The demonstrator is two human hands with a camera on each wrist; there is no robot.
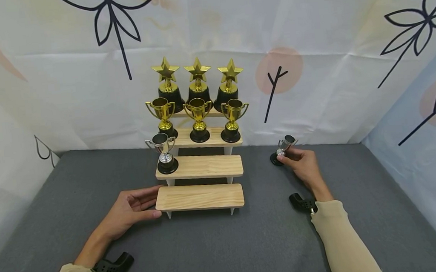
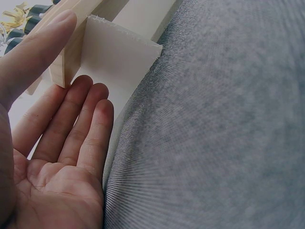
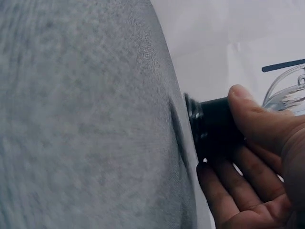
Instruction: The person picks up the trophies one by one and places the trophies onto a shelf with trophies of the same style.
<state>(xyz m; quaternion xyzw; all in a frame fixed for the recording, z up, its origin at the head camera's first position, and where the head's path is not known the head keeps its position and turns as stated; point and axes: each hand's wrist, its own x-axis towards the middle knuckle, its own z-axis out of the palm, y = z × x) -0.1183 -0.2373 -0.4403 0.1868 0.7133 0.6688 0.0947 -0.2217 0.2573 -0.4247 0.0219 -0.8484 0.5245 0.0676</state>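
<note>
A small silver trophy cup with a black base (image 1: 287, 142) is pinched by my right hand (image 1: 303, 165), to the right of the wooden tiered stand (image 1: 209, 165). In the right wrist view, thumb and fingers sit around the trophy's black base (image 3: 217, 119), close to the grey cloth; whether it touches cannot be told. My left hand (image 1: 133, 209) lies at the left end of the stand's lowest step (image 1: 199, 197). Seen from the left wrist, its fingers (image 2: 97, 129) are extended beside the white support, thumb by the plank's edge. Another silver trophy (image 1: 164, 153) stands upright at the left of the second step.
Three gold cup trophies (image 1: 198, 119) line the third step, and three gold star trophies (image 1: 198, 82) the top step. Behind the stand hangs a white patterned cloth (image 1: 323, 59). Grey cloth (image 1: 265, 243) covers the table.
</note>
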